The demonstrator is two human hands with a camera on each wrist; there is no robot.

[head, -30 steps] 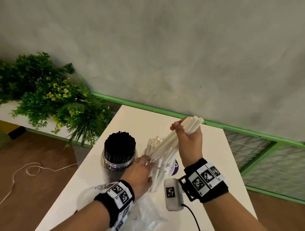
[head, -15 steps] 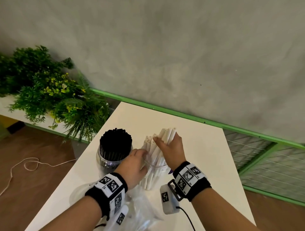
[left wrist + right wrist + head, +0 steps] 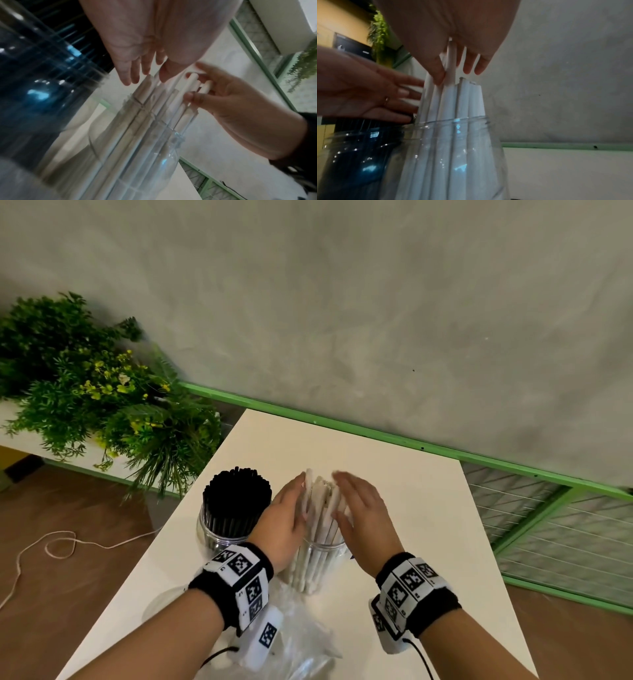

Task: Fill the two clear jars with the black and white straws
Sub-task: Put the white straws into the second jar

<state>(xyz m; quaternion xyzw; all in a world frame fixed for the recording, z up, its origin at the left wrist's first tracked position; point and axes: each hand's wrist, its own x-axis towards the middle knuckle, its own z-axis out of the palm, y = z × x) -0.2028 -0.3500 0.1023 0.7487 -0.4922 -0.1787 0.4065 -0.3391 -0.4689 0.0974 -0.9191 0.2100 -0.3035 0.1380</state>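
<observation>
Two clear jars stand side by side on the white table (image 3: 394,474). The left jar (image 3: 214,537) is packed with black straws (image 3: 236,494). The right jar (image 3: 317,563) holds a bunch of white straws (image 3: 320,505) that stick up above its rim (image 3: 453,120). My left hand (image 3: 286,508) presses flat against the left side of the white bunch with straight fingers (image 3: 126,75). My right hand (image 3: 359,508) presses on the right side, fingers (image 3: 436,71) straight along the straws. The white straws (image 3: 154,97) lean together between both palms.
A crumpled clear plastic bag (image 3: 298,642) lies on the table just in front of the jars. Green plants (image 3: 85,392) fill a planter left of the table. A green rail (image 3: 376,436) and grey wall run behind, with a wire mesh panel (image 3: 548,525) to the right.
The right hand lowered its bundle of white straws into the right jar and let go. Both hands now lie flat against the bunch from either side.
</observation>
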